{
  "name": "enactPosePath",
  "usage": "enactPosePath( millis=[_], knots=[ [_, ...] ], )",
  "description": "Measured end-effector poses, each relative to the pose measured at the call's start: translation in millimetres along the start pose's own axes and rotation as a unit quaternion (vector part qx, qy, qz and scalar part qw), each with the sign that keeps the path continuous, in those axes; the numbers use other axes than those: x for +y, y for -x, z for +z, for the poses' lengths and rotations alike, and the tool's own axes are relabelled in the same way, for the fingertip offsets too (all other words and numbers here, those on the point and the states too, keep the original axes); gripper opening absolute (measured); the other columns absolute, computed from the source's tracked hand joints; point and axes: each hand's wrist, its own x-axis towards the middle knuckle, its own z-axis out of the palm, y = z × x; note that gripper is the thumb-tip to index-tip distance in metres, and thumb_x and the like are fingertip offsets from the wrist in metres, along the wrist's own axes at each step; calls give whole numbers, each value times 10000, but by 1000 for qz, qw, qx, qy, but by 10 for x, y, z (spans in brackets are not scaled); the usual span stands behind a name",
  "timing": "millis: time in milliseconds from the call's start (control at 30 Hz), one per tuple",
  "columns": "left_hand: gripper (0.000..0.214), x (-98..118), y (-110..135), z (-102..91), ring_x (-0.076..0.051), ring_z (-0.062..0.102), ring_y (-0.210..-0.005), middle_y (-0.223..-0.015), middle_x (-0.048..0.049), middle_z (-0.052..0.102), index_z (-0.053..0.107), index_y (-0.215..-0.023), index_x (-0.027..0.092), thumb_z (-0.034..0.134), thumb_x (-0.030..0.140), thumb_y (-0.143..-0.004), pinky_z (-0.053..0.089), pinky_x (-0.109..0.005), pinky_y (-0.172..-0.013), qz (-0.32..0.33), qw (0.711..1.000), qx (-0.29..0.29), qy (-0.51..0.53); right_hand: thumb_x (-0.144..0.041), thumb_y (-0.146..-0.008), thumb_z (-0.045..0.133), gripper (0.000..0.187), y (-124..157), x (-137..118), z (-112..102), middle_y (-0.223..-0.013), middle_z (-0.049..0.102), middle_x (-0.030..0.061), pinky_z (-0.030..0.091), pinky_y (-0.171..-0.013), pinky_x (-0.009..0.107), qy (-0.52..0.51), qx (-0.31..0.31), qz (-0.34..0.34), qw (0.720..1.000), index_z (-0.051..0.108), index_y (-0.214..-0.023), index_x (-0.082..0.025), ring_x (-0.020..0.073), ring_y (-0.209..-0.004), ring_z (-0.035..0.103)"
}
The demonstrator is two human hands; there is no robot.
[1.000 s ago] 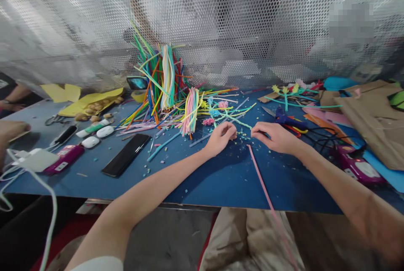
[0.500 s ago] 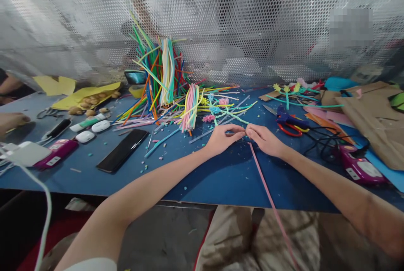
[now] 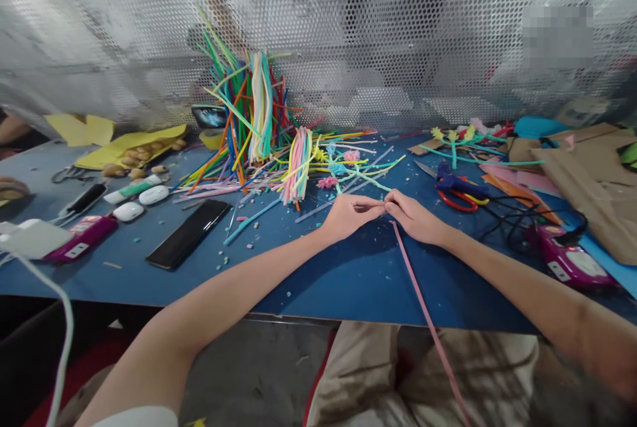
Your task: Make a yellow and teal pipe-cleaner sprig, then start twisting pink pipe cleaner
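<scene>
My left hand and my right hand meet at the fingertips above the blue table, both closed in a pinch. What sits between the fingertips is too small and covered to make out. From under my right fingers a pink pipe cleaner runs down past the table's front edge; its grip point is hidden. Just behind the hands lie pipe-cleaner flowers, with a pink blossom, a blue blossom and a mint-green stem that reaches toward my right hand.
Loose pipe cleaners stand bundled at the back, beside a pastel bundle. Right are scissors, a purple power bank and cardboard. Left lie a black phone, earbud cases and a white cable. Another person's hand is far left.
My fingertips stay together, with my left fingers a little straighter. The view has shifted slightly. The other person's hand at far left has drawn back toward the edge.
</scene>
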Motion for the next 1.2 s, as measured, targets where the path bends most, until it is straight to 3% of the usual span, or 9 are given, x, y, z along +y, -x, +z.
enactPosePath(
  millis=[300, 533, 667, 767, 933, 1100, 1200],
  knots=[
    [324, -23, -22, -4, -185, 709, -778, -852, -68, 763, 769, -890, 133, 689, 428, -785, 562, -265, -756, -10, 1000, 4, 0, -431, -994, 321, 255, 5, -42, 48, -848, 600, 35, 428, -724, 330, 60, 35, 6, 998, 465, -935, -230, 188, -767, 569],
    [289, -44, -41, -15, -154, 674, -730, -819, -59, 745, 746, -853, 130, 669, 404, -802, 546, -260, -749, 20, 999, 11, -26, -422, -989, 340, 269, 5, -121, 50, -906, 663, 52, 420, -728, 338, 115, 58, 13, 992, 527, -974, -229, 211, -806, 606],
    [264, -23, -39, -18, -152, 670, -753, -839, -56, 744, 742, -864, 139, 661, 385, -812, 536, -257, -755, 23, 999, 18, -30, -433, -998, 292, 381, 3, -120, -39, -910, 684, 58, 437, -756, 339, 80, 57, 3, 995, 601, -914, -228, 212, -836, 611],
    [269, -6, -41, -28, -158, 674, -792, -859, -56, 746, 741, -870, 148, 644, 396, -828, 527, -259, -782, 25, 999, 20, -32, -438, -988, 317, 390, 48, -103, -222, -937, 692, 71, 447, -762, 340, 71, 67, -11, 995, 634, -919, -222, 217, -849, 613],
    [297, -28, -60, -27, -156, 658, -801, -842, -54, 717, 697, -889, 149, 630, 434, -840, 522, -268, -791, 25, 999, 31, 2, -495, -851, 590, 282, 171, 16, -559, -938, 690, 49, 441, -727, 332, 151, -91, -71, 982, 649, -985, -255, 224, -828, 617],
    [276, -54, -86, 12, -103, 542, -703, -746, 12, 542, 528, -765, 173, 548, 423, -881, 540, -272, -798, 26, 995, 37, 86, -456, -871, 562, 225, 169, 160, -543, -857, 705, 30, 410, -654, 312, 138, -159, -43, 977, 663, -851, -255, 204, -746, 622],
    [341, -18, -83, -12, -95, 464, -648, -708, 18, 468, 441, -704, 185, 446, 444, -926, 545, -276, -782, 33, 995, 27, 85, -444, -896, 521, 241, 145, 180, -494, -832, 705, 26, 405, -655, 317, 148, -155, -41, 976, 656, -835, -254, 204, -737, 623]
  ],
)
